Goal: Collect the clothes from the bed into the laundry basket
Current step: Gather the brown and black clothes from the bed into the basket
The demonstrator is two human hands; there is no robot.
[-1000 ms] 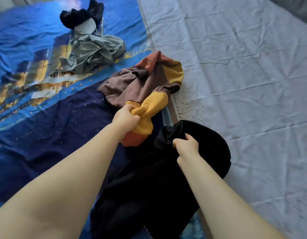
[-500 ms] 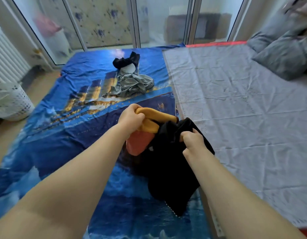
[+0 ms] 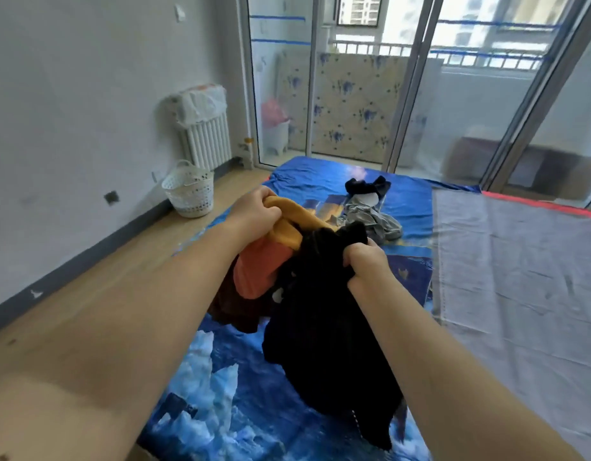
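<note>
Since the earlier frame, both garments have been lifted clear of the bed and the view has risen toward the window, bringing the basket into sight.

Nearest, the black garment (image 3: 324,327) hangs from the right hand (image 3: 367,264), which is clenched on its upper edge. Its lower end dangles close to the blue sheet (image 3: 240,394). Risk: the trailing end may drag or catch on the bed edge during the carry.

Beside it, the left hand (image 3: 254,212) is clenched on the yellow part of the multicolour garment (image 3: 280,241); orange and brown parts hang below the grip. Risk: only one part is held, so the loose bulk may swing or slip free.

Farther on, the grey garment (image 3: 373,217) and a dark item (image 3: 367,188) lie on the blue sheet, not yet collected. Both hands are full; a further pickup now would likely cause a drop.

Farthest, the basket (image 3: 189,191) stands on the floor by the wall, well apart from the bed. Risk: a throw from here may miss.
</note>
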